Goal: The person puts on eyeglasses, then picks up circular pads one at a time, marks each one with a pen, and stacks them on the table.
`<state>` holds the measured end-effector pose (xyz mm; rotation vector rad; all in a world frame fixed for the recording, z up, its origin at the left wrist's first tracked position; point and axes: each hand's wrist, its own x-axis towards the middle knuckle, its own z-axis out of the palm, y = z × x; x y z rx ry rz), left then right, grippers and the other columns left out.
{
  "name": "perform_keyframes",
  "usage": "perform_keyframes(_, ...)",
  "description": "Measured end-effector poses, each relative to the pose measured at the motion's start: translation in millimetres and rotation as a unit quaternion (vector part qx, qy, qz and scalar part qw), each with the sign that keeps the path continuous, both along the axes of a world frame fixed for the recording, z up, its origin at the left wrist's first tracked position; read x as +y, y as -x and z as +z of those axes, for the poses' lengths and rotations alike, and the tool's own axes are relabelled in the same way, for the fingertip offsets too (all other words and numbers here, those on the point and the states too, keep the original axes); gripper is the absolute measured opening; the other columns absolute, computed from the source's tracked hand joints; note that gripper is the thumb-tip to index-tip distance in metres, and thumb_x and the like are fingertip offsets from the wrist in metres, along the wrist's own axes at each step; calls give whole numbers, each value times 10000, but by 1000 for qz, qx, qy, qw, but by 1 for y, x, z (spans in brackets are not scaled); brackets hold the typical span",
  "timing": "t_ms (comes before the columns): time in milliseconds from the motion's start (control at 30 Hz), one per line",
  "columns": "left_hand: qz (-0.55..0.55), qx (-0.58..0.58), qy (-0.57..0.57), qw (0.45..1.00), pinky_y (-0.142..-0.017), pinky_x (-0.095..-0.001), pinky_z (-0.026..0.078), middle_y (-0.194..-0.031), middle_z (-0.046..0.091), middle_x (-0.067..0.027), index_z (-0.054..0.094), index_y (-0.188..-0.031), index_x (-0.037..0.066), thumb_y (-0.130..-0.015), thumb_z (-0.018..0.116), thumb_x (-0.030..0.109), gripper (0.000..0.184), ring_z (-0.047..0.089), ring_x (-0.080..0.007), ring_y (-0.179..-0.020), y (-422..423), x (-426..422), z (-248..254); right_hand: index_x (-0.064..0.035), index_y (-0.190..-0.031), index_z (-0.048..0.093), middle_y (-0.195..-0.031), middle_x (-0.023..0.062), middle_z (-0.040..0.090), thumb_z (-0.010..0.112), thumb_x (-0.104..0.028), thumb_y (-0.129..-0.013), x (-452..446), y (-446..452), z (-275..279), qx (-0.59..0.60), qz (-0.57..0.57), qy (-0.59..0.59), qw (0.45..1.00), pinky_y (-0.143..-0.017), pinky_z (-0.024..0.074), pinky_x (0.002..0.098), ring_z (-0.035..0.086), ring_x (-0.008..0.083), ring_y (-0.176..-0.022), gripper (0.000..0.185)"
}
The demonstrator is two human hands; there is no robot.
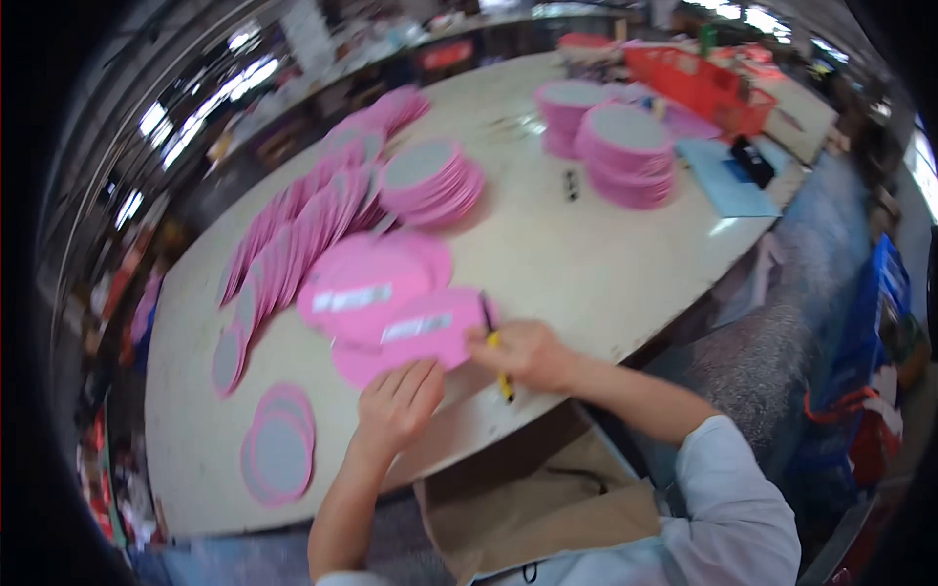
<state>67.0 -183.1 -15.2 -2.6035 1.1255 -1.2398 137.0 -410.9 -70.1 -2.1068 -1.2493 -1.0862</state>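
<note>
My right hand [528,354] is closed around a yellow and black tool [505,384], whose dark tip reaches up past the fingers. The hand is at the right edge of a pink oval piece [459,344] with a white label. My left hand [401,398] rests at the near edge of that piece with its fingers bent together; whether it grips the edge is hidden. Behind and to the left, overlapping the piece, lie more pink ovals [362,266], one with a white label.
Rows of pink discs [303,230] lean along the left, near a round stack [427,181]. Two loose grey-faced discs [280,454] lie front left. Tall stacks [627,156], a red basket [689,83] and a blue sheet [728,190] are back right.
</note>
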Motion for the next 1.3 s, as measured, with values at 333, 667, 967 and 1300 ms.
perform_keyframes(333,-29,10,123,992,-737,-304,465,-983,702,-12,712,-1001,80,-736,739,-9,281,639,-162,-800,20,-19,28,-83,-1048,643,-976,41,699,677,-81,-810,-11,24,29,64,83,-157,982,-564,473,284,590,174,-619,240)
perform_keyframes(667,-33,50,124,990,-651,-264,502,-945,693,-10,709,-985,80,-678,751,-5,322,653,-158,-783,40,-21,22,-81,-1036,642,-1044,24,713,691,-70,-790,-16,32,21,102,82,-109,985,-572,475,277,604,162,-635,251)
perform_keyframes(967,-44,83,108,990,-617,-254,513,-957,688,-29,712,-972,68,-685,738,-2,296,661,-167,-775,44,-24,9,-89,-979,640,-1034,21,716,698,-93,-770,-20,50,24,88,92,-45,991,-561,462,271,598,153,-614,217)
perform_keyframes(1300,-46,121,120,984,-634,-262,515,-987,687,-59,712,-1017,48,-751,714,32,266,662,-193,-790,47,-16,-3,-99,-956,684,-1055,19,729,718,-108,-769,-18,51,19,86,102,-35,990,-539,454,268,519,160,-541,190)
